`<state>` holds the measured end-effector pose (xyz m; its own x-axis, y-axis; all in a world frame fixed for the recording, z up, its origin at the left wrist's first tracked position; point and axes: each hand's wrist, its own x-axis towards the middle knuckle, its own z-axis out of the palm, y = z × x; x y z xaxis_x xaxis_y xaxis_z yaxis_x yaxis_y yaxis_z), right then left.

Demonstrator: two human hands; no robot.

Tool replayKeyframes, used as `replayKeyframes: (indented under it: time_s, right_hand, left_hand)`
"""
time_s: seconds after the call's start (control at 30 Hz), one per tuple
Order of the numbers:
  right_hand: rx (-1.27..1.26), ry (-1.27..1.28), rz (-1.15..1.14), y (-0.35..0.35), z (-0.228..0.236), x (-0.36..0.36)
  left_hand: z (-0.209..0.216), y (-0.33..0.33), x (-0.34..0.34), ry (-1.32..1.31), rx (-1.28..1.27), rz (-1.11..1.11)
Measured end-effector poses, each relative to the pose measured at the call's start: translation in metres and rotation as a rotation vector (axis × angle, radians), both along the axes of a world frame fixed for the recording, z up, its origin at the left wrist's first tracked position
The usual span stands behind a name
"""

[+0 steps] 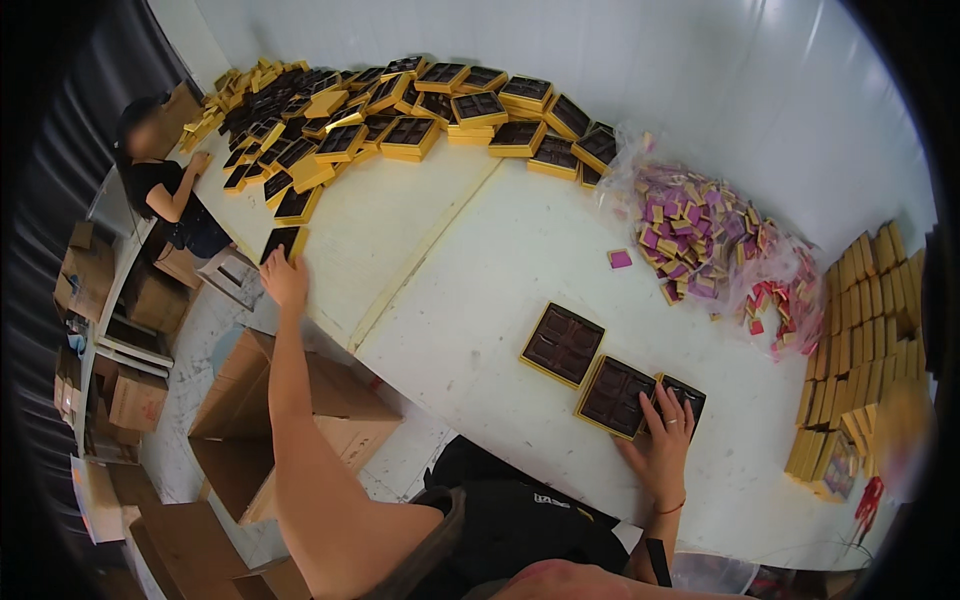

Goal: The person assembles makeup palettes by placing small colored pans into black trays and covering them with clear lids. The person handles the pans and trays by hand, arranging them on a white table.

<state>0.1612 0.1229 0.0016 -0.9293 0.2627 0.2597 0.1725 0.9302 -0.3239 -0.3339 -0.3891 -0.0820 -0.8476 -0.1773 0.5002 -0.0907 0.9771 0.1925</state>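
Note:
My left arm reaches out over the table's left edge, and my left hand (286,280) is closed on the near edge of a gold box with a dark sectioned tray (283,243). On the table before me, three similar boxes form a slanting row: one box (563,343) at the far left, a middle box (616,396), and a third box (686,402) partly under my fingers. My right hand (663,440) lies over the third box with its fingers stretched out and spread. Its thumb is beside the middle box's near corner.
A long heap of gold boxes (410,135) runs along the back wall. Clear bags of small purple and pink packets (690,225) stand right of it. Stacked gold boxes (865,320) line the right end. An open carton (230,430) stands below left; another person (165,185) works far left.

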Motion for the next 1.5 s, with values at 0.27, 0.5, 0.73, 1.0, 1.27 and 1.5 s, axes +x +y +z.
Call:
replayKeyframes:
  time_s: [0.27, 0.5, 0.73, 1.0, 1.27, 1.5]
  right_hand:
    - [-0.041, -0.023, -0.002, 0.004, 0.009, -0.002]
    - [-0.048, 0.015, -0.120, 0.020, 0.003, 0.017]
    - [-0.080, 0.004, -0.184, 0.042, 0.006, 0.060]
    - [-0.158, 0.009, -0.201, 0.053, 0.008, 0.076]
    - [-0.208, 0.360, 0.072, 0.072, 0.036, -0.048]
    - [0.115, 0.256, -0.337, 0.167, -0.027, -0.201]
  left_hand:
    - [0.036, 0.172, 0.158, -0.005, 0.013, -0.727]
    - [0.062, 0.294, 0.223, -0.196, 0.128, -1.439]
    - [0.091, 0.337, 0.243, -0.218, -0.055, -1.609]
    - [0.068, 0.369, 0.274, -0.369, -0.137, -1.685]
    - [0.086, 0.458, 0.182, -0.165, 0.148, -1.694]
    - [0.050, 0.584, 0.147, -0.241, 0.232, -1.188]
